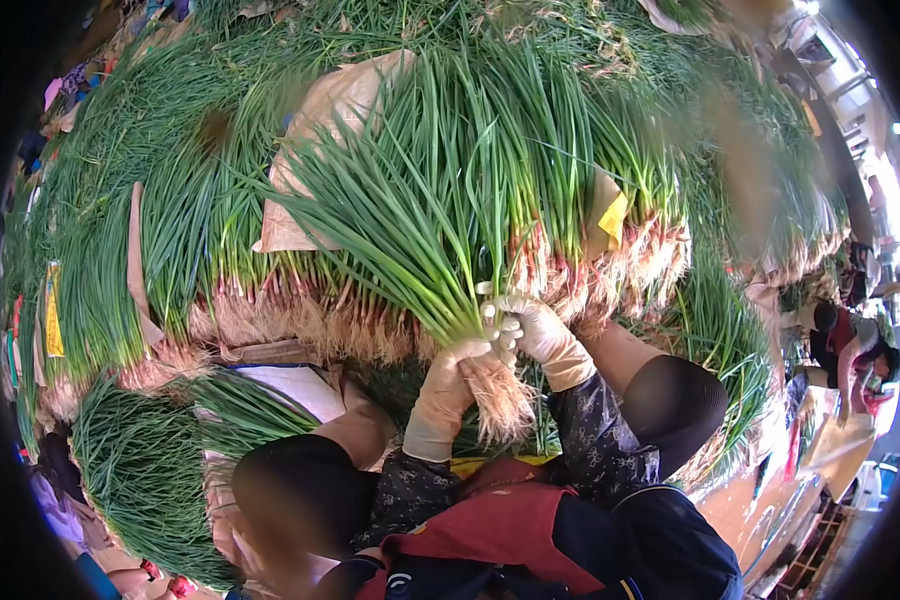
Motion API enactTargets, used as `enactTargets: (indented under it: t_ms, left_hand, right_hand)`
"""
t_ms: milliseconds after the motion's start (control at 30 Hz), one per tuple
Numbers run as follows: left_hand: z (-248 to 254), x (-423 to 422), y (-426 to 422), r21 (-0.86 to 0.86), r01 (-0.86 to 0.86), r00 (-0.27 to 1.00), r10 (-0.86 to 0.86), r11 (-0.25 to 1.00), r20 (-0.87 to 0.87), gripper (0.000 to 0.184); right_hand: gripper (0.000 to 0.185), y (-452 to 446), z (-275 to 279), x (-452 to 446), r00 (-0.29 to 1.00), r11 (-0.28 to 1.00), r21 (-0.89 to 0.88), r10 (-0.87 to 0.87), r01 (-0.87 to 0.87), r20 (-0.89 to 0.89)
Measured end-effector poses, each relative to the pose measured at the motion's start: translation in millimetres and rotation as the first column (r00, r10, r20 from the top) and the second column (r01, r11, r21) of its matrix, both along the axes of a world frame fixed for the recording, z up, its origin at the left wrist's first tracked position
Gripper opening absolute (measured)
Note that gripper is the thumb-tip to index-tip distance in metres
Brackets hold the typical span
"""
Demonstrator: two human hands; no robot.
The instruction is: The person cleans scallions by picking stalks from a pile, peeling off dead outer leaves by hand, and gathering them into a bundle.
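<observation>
A bunch of green onions (410,245) is held in front of my body, its leaves fanning up and to the left. My left hand (455,380), in a pale glove, is closed around the lower stems. Below it hang the bunch's pale, stringy roots (502,400). My right hand (532,332), gloved too, has its fingers curled against the right side of the stems, just above the left hand. Its fingertips partly hide one another. Behind both hands lies a long row of more green onions (560,190), roots facing me.
A tan sheet (315,150) lies among the leaves behind the bunch. Heaped green onions (140,470) are at the lower left. My bent knees (675,400) flank my hands. Another person (855,345) is at the far right, near a tan board (838,450).
</observation>
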State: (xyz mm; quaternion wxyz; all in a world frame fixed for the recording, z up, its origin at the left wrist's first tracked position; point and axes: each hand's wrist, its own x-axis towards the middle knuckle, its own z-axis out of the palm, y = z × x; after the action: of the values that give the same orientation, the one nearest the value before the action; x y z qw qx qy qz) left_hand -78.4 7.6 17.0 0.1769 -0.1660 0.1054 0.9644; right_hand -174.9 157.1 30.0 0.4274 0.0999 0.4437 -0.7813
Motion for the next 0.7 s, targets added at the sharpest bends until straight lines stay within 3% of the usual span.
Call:
enactTargets:
  t_ms: [33, 100, 133, 167, 233, 267, 300, 367, 400, 433, 500, 533, 600, 633, 700]
  left_hand:
    - [-4.7, 1.4, -3.2, 0.060, 0.022, 0.998, -0.018, 0.998, -0.066, 0.040]
    - [3.6, 5.2, -0.9, 0.022, -0.060, 0.998, 0.059, 0.998, 0.016, 0.033]
    - [-0.3, 7.1, -1.1, -0.012, -0.015, 0.998, 0.016, 1.000, 0.059, 0.031]
    - [-11.4, 8.7, -0.6, -0.044, 0.031, 0.994, -0.026, 0.999, 0.104, 0.029]
    - [-46.3, 9.6, 5.1, -0.147, 0.118, 0.978, -0.089, 0.982, 0.190, 0.024]
    - [-40.4, 8.6, 7.4, -0.143, 0.104, 0.979, -0.076, 0.984, 0.190, 0.017]
    - [-32.8, 8.3, 9.3, -0.139, 0.090, 0.979, -0.062, 0.986, 0.192, 0.009]
    - [-29.5, 8.6, 11.9, -0.093, 0.037, 0.985, -0.021, 0.995, 0.170, 0.012]
    - [-26.3, 7.6, 11.9, -0.068, 0.010, 0.987, 0.001, 0.998, 0.159, 0.013]
    - [-22.6, 6.8, 10.8, -0.066, 0.048, 0.992, -0.040, 0.997, 0.122, 0.016]
    - [-11.0, 4.8, 5.3, -0.072, 0.118, 0.992, -0.115, 0.990, 0.046, 0.020]
    - [-14.9, 9.0, 4.7, -0.024, 0.051, 0.999, -0.051, 0.998, 0.002, 0.025]
    - [-24.0, 10.8, 3.1, -0.026, 0.106, 0.994, -0.105, 0.994, 0.041, 0.024]
    - [-27.3, 12.4, 3.8, -0.034, 0.106, 0.992, -0.103, 0.994, 0.075, 0.023]
    - [-12.9, 12.4, 1.5, 0.013, 0.110, 0.994, -0.110, 0.994, -0.014, 0.020]
  right_hand:
    - [0.024, -5.4, 8.3, 6.7, 0.993, 0.994, 0.003, -0.113, 0.113, 0.045]
    - [0.023, -5.7, 6.2, 13.0, 0.981, 0.959, 0.267, -0.048, 0.097, -0.186]
    - [0.023, -5.9, 3.3, 16.4, 0.957, 0.913, 0.393, 0.006, 0.114, -0.292]
    - [0.024, -5.8, -8.7, 20.8, 0.833, 0.834, 0.498, 0.090, 0.237, -0.547]
    - [0.026, -6.6, -37.1, 26.8, 0.407, 0.647, 0.538, 0.358, 0.541, -0.840]
    - [0.029, -8.1, -29.9, 28.0, 0.573, 0.648, 0.625, 0.337, 0.435, -0.747]
    - [0.030, -7.2, -36.3, 27.7, 0.602, 0.692, 0.599, 0.293, 0.402, -0.743]
    - [0.030, -4.3, -53.7, 26.7, 0.663, 0.775, 0.537, 0.211, 0.335, -0.718]
    - [0.031, -5.2, -33.4, 26.0, 0.858, 0.823, 0.533, 0.120, 0.195, -0.500]
    - [0.031, -4.3, -22.7, 25.5, 0.909, 0.847, 0.505, 0.068, 0.166, -0.412]
    - [0.031, -3.6, -3.7, 23.3, 0.976, 0.895, 0.431, -0.020, 0.114, -0.217]
    - [0.029, -9.6, -0.5, 20.9, 0.974, 0.917, 0.378, -0.043, 0.126, -0.221]
    - [0.028, -20.9, 7.6, 18.7, 0.971, 0.952, 0.267, -0.087, 0.146, -0.221]
    - [0.025, -29.2, 17.4, 19.7, 0.976, 0.964, 0.178, -0.179, 0.200, -0.128]
    - [0.029, -14.9, -4.6, 15.1, 0.976, 0.956, 0.243, -0.120, 0.162, -0.179]
